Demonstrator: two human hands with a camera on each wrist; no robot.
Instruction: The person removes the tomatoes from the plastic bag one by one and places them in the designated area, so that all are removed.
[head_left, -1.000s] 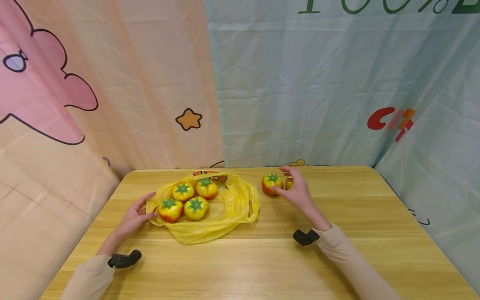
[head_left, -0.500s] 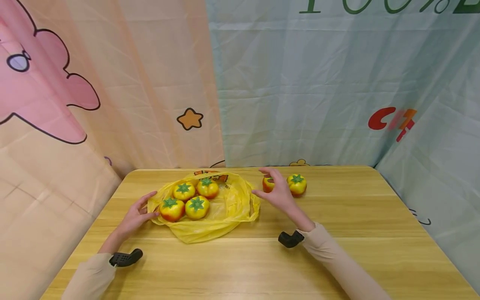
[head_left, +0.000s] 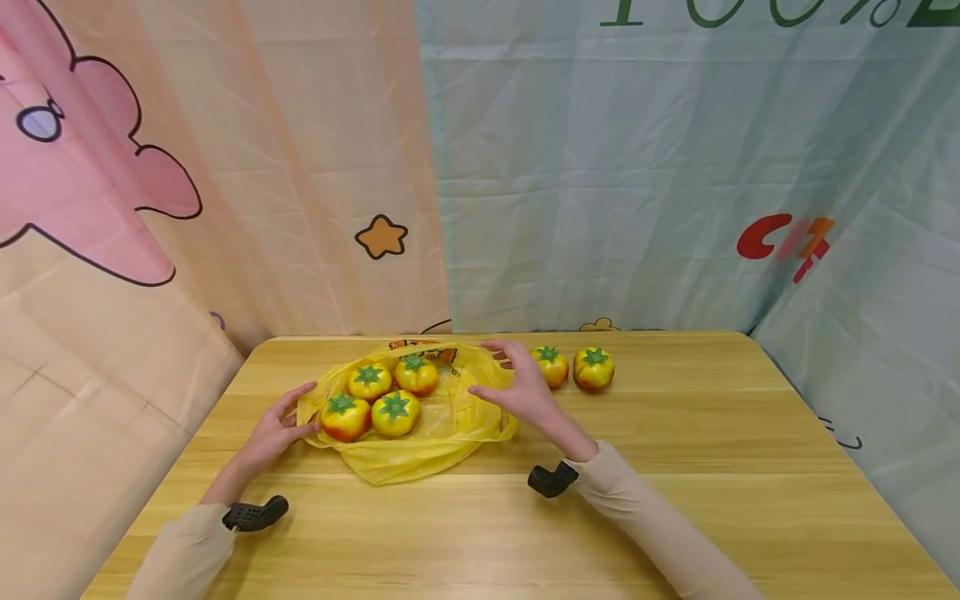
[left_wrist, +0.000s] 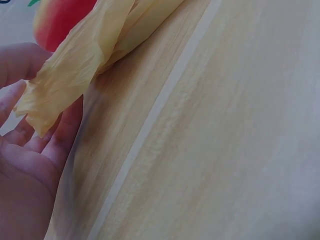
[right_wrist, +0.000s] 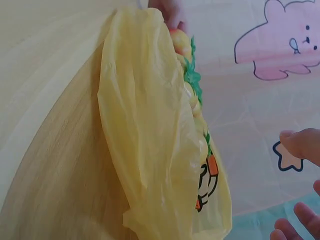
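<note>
A yellow plastic bag (head_left: 442, 454) lies spread on the table, with several yellow-red tomatoes (head_left: 395, 414) with green tops grouped on its left part. At the bag's left edge my left hand (head_left: 272, 433) holds the plastic; in the left wrist view, the bag's edge (left_wrist: 75, 75) lies between the thumb and fingers of that hand (left_wrist: 30, 165). My right hand (head_left: 528, 392) is over the bag's right side, thumb and fingers spread with nothing between them. The right wrist view shows part of this hand (right_wrist: 305, 190) beside the bag (right_wrist: 145, 120).
Two more tomatoes stand on the table right of the bag: one (head_left: 552, 367) just behind my right hand, the other (head_left: 593, 369) farther right. A printed curtain (head_left: 600, 183) hangs behind the wooden table (head_left: 712, 433).
My right hand has moved left, from beside the two right-hand tomatoes to over the bag, bringing both tomatoes into view. My left hand stays at the bag's edge.
</note>
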